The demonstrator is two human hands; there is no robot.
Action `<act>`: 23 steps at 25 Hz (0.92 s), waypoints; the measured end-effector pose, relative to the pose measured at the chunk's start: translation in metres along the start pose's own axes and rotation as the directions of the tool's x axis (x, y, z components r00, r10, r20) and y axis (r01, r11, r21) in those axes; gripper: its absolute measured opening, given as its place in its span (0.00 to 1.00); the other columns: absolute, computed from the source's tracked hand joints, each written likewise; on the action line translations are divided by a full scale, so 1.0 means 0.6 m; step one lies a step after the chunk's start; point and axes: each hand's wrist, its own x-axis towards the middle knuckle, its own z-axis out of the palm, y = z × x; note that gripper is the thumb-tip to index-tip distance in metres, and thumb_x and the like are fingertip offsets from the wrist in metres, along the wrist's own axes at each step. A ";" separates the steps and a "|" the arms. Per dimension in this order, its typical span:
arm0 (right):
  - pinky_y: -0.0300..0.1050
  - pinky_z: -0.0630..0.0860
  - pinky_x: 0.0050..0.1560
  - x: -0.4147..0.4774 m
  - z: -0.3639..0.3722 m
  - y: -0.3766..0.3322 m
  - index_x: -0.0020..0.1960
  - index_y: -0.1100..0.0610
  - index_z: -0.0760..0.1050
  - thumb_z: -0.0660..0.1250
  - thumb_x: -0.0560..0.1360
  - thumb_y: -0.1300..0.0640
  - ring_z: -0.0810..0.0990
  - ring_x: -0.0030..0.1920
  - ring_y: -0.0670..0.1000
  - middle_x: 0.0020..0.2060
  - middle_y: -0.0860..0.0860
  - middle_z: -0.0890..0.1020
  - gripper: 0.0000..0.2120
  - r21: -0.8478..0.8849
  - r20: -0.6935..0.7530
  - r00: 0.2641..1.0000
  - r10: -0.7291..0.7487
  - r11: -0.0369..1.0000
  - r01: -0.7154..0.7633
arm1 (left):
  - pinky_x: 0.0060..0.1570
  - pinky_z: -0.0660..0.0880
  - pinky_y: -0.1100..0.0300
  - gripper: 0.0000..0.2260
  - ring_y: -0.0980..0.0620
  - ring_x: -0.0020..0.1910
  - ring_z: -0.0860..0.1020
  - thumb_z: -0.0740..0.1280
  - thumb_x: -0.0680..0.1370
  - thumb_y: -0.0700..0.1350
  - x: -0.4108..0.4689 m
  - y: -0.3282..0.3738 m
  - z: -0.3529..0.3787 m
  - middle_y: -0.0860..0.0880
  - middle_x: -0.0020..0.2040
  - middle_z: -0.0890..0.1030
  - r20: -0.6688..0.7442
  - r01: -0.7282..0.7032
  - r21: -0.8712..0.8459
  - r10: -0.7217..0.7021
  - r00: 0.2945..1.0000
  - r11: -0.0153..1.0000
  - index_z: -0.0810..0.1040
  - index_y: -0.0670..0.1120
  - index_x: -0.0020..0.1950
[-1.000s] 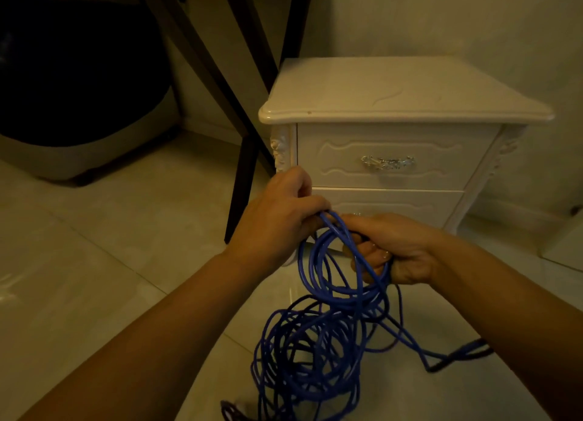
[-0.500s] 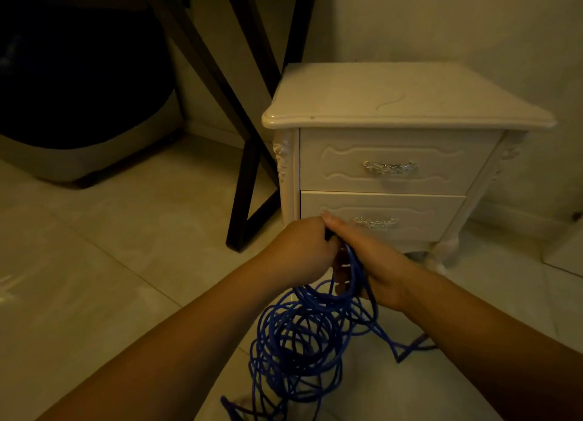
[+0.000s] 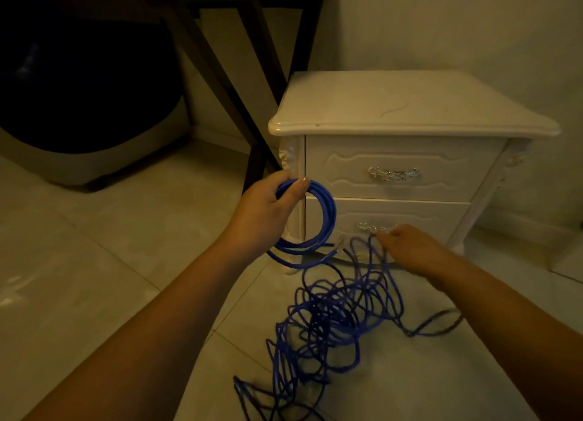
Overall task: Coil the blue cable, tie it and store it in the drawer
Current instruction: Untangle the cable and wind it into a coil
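Observation:
My left hand (image 3: 268, 209) grips a small round coil of the blue cable (image 3: 326, 218) and holds it up in front of the nightstand's left corner. The rest of the cable lies in a loose tangle (image 3: 331, 322) on the floor tiles below. My right hand (image 3: 410, 247) reaches into the top strands of that tangle, blurred, with its fingers curled on a strand near the lower drawer (image 3: 407, 215). Both drawers of the cream nightstand (image 3: 403, 105) are closed, the upper drawer (image 3: 394, 165) above the lower one.
A dark wooden table frame (image 3: 252, 73) stands left of the nightstand. A dark rounded appliance (image 3: 79, 105) sits at the back left. Pale floor tiles (image 3: 94, 263) spread to the left. A wall runs behind the nightstand.
My hands were together on the cable bundle; they have parted. The left hand rose with a small coil, and the right hand moved right and down to the loose strands. The view tilted down.

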 end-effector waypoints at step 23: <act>0.51 0.78 0.36 -0.035 0.023 -0.086 0.44 0.57 0.76 0.63 0.76 0.60 0.76 0.25 0.49 0.23 0.50 0.75 0.04 0.339 -0.137 0.968 -0.211 0.908 0.246 | 0.32 0.77 0.55 0.20 0.54 0.24 0.68 0.61 0.80 0.56 -0.021 0.020 0.038 0.48 0.29 0.67 0.246 0.182 -0.379 -0.091 0.965 0.907 0.75 0.38 0.47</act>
